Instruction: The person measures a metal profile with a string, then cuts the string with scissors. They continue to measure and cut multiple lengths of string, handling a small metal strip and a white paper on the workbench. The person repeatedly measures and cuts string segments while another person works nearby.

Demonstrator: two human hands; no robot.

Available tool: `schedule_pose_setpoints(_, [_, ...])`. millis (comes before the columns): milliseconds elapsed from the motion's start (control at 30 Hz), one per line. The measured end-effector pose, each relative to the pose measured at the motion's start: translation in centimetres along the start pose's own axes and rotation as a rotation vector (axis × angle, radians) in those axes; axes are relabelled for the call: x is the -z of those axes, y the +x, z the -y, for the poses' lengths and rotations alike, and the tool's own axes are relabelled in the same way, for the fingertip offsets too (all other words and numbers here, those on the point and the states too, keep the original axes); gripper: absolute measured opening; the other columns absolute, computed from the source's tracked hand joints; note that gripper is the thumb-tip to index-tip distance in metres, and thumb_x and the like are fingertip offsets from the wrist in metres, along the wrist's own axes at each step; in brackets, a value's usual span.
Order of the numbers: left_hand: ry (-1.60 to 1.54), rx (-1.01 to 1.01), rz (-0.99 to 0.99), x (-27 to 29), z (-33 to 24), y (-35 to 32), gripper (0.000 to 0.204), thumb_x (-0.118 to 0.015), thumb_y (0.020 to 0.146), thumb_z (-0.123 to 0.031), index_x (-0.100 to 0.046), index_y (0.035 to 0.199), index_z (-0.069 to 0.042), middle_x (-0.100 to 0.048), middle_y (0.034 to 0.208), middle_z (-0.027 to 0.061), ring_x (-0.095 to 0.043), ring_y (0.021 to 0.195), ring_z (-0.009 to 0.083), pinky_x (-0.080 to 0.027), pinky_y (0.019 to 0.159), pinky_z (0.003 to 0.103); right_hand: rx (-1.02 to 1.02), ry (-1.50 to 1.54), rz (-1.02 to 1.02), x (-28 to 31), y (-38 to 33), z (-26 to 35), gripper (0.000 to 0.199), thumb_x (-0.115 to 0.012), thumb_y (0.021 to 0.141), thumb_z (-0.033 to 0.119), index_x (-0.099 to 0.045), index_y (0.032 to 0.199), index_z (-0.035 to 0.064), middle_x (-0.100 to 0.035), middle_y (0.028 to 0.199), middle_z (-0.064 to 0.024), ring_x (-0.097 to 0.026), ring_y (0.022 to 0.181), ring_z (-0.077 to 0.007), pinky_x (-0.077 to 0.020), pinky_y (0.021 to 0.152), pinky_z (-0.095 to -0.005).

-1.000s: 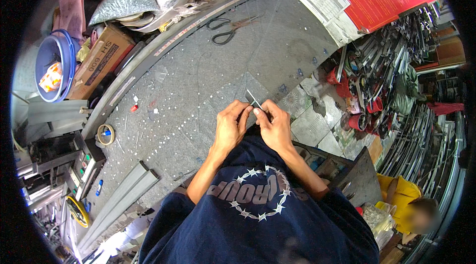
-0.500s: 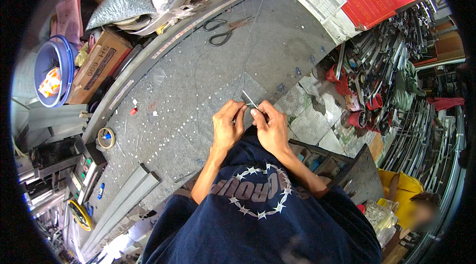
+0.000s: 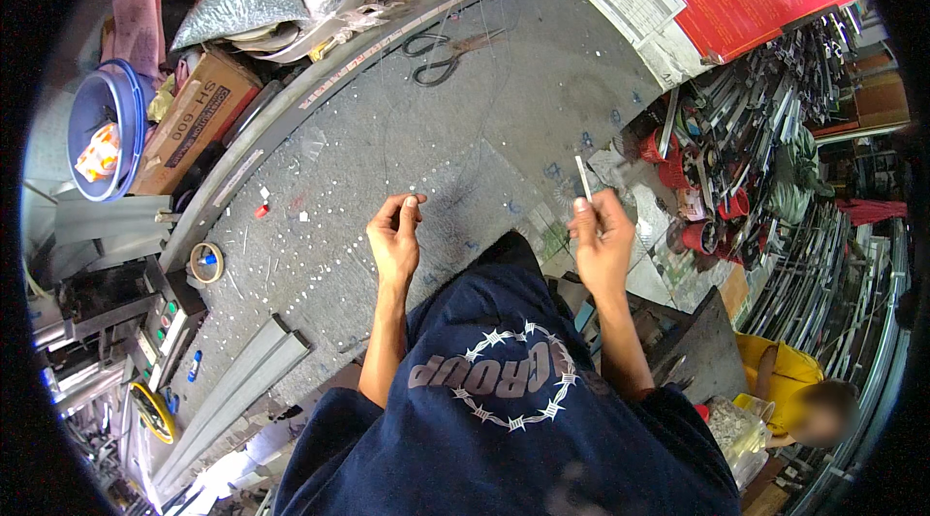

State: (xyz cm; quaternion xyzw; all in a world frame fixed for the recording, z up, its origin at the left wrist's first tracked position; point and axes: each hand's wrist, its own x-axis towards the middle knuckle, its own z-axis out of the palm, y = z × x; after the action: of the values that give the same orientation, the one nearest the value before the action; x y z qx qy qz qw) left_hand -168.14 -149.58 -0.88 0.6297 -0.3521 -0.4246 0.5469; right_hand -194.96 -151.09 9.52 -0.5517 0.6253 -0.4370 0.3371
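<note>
Apart now, right hand [image 3: 603,247] raises a thin strip [image 3: 583,178]; left hand [image 3: 395,237] pinches.

Scissors [image 3: 441,56] lie on the workbench [image 3: 504,119], tape roll [image 3: 205,262] at its left edge.

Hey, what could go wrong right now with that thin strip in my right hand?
The right hand holds a thin metal strip by its lower end only, so it might slip or poke a finger. The left hand pinches something too small to make out, which could drop among the specks littering the grey bench and be hard to find. Scissors lie open farther back, a possible snag when reaching.
</note>
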Motion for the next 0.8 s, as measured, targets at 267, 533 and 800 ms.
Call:
schedule_pose_setpoints(267, [-0.368,0.039,0.126,0.3,-1.6,-1.6,0.020,-0.062,0.105,-0.017,-0.071,0.099,0.001,-0.065,0.080,0.0028,-0.056,0.074,0.0103,-0.045,0.071,0.026,0.024,0.008,0.293,-3.5,-1.8,1.1,0.022,-0.069,0.100,0.018,-0.063,0.087,0.0019,-0.067,0.066,-0.0061,-0.060,0.058,-0.0121,-0.0471,0.057,-0.0313])
schedule_pose_setpoints(533, [0.104,-0.217,0.077,0.5,-3.7,-2.6,0.014,-0.060,0.103,-0.008,-0.070,0.098,0.001,-0.069,0.083,0.0061,-0.063,0.082,0.0141,-0.049,0.080,0.030,0.132,-0.158,0.366,-5.0,-0.3,-0.4,0.019,-0.071,0.097,0.014,-0.067,0.093,-0.0035,-0.066,0.075,-0.0101,-0.062,0.067,-0.0136,-0.0490,0.064,-0.0302])
schedule_pose_setpoints(800, [0.499,-0.555,-0.047,0.9,-5.4,-2.8,0.007,-0.071,0.090,-0.002,-0.072,0.096,-0.005,-0.070,0.085,0.0082,-0.064,0.079,0.0275,-0.044,0.084,0.037,-0.055,-0.162,0.491,-4.9,-0.6,-2.7,0.017,-0.069,0.099,0.015,-0.067,0.096,-0.0021,-0.067,0.075,-0.0061,-0.061,0.068,-0.0125,-0.0480,0.064,-0.0287])
